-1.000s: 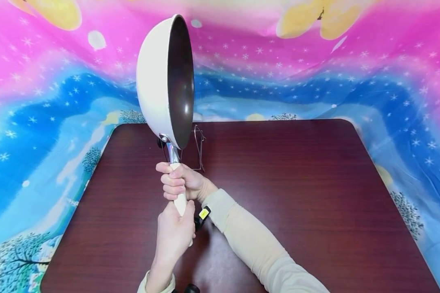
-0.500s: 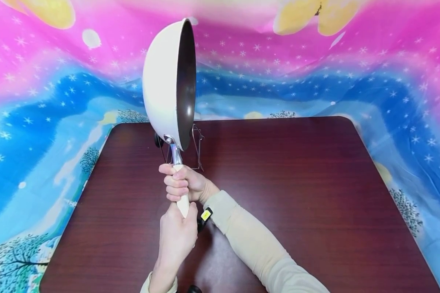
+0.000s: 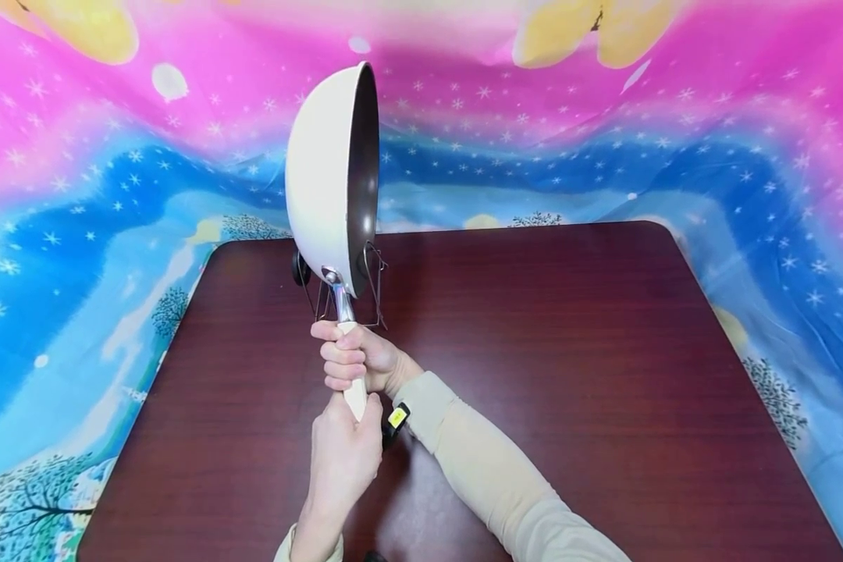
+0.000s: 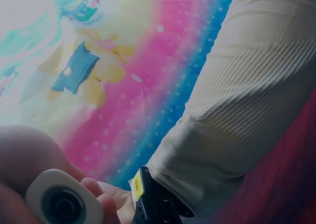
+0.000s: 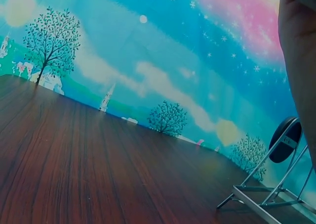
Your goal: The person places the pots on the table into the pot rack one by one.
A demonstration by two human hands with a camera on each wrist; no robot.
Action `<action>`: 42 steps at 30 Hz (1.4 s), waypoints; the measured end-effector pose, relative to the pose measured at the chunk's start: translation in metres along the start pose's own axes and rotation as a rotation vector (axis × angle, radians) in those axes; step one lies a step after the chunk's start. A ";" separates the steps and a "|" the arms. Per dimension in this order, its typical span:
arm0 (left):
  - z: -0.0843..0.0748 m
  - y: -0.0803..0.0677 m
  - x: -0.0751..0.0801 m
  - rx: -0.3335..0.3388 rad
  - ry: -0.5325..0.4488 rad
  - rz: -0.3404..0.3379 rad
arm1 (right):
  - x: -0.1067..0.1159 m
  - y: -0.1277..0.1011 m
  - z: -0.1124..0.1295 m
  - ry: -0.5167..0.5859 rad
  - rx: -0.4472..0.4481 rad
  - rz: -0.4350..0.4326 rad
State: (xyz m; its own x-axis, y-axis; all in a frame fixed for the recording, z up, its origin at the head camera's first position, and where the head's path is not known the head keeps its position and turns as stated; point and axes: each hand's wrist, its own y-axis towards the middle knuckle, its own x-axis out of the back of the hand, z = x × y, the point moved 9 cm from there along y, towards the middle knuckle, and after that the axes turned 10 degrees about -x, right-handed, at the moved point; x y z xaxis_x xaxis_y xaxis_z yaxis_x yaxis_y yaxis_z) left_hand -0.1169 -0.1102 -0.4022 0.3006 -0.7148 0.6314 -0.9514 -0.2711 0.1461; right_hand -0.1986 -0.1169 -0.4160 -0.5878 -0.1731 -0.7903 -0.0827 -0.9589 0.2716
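A deep wok (image 3: 321,176), white outside and dark inside, is held up over the table with its bowl at the top and its opening facing right. Around the upper part of its cream handle (image 3: 354,398), below the metal neck, my right hand (image 3: 365,359) curls its fingers. My left hand (image 3: 344,449) grips the lower end of the same handle, thumb along its side. The left wrist view shows the handle's butt end (image 4: 64,199) poking out of the left hand (image 4: 24,164). Only a dark edge of my right hand (image 5: 301,66) enters the right wrist view.
Behind the wok, a thin metal wire rack (image 3: 375,289) stands on the dark red table (image 3: 569,351). A round black part (image 5: 286,140) shows at the rack in the right wrist view. A colourful patterned cloth (image 3: 464,101) hangs around the table.
The wok has shifted a little to the right and down, its opening turning slightly more edge-on. Both hands have moved slightly along with it, keeping their hold on the handle.
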 end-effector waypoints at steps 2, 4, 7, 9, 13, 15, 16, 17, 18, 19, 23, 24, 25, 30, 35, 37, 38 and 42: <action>0.000 0.000 -0.001 -0.009 -0.001 -0.003 | 0.001 -0.001 -0.001 0.003 0.002 0.004; 0.000 0.000 -0.002 -0.018 0.002 -0.010 | 0.002 -0.002 -0.001 0.005 0.005 0.010; 0.000 0.000 -0.003 -0.025 0.003 -0.016 | 0.004 -0.003 -0.001 0.008 0.010 0.018; 0.001 0.000 -0.004 -0.025 0.003 -0.017 | 0.005 -0.003 -0.001 0.009 0.010 0.021; 0.001 -0.001 -0.006 -0.029 0.003 -0.017 | 0.008 -0.006 -0.003 0.006 0.011 0.023; 0.001 -0.002 -0.007 -0.037 0.004 -0.021 | 0.009 -0.007 -0.003 0.005 0.014 0.023; 0.001 -0.002 -0.007 -0.039 0.004 -0.023 | 0.009 -0.007 -0.004 0.006 0.015 0.025; 0.001 -0.002 -0.008 -0.043 0.003 -0.025 | 0.010 -0.008 -0.004 0.008 0.017 0.027; 0.001 -0.002 -0.008 -0.046 0.002 -0.026 | 0.010 -0.009 -0.004 0.010 0.019 0.030; 0.001 -0.002 -0.009 -0.047 0.001 -0.026 | 0.010 -0.009 -0.004 0.012 0.020 0.032; 0.004 -0.002 -0.012 -0.042 0.002 -0.024 | 0.014 -0.011 -0.005 0.024 0.019 0.032; 0.004 -0.001 -0.013 -0.043 0.004 -0.024 | 0.015 -0.012 -0.006 0.026 0.018 0.031; 0.005 -0.001 -0.013 -0.043 0.005 -0.023 | 0.016 -0.012 -0.006 0.027 0.017 0.029; 0.005 -0.001 -0.015 -0.054 -0.001 -0.023 | 0.019 -0.015 -0.008 0.032 0.021 0.027; 0.007 0.000 -0.018 -0.048 -0.006 -0.017 | 0.010 -0.017 -0.004 0.049 0.027 0.043; 0.007 0.000 -0.019 -0.044 -0.007 -0.015 | 0.008 -0.018 -0.004 0.052 0.029 0.046; 0.008 0.000 -0.019 -0.042 -0.008 -0.013 | 0.009 -0.018 -0.004 0.052 0.029 0.045; 0.008 0.001 -0.021 -0.047 -0.007 -0.016 | 0.016 -0.019 -0.006 0.057 0.030 0.034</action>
State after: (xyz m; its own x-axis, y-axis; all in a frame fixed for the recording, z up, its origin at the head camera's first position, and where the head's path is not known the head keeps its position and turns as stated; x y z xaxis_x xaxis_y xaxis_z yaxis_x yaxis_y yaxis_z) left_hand -0.1233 -0.1004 -0.4217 0.3158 -0.7152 0.6234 -0.9486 -0.2521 0.1913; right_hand -0.2020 -0.1026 -0.4370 -0.5442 -0.2192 -0.8098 -0.0874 -0.9452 0.3146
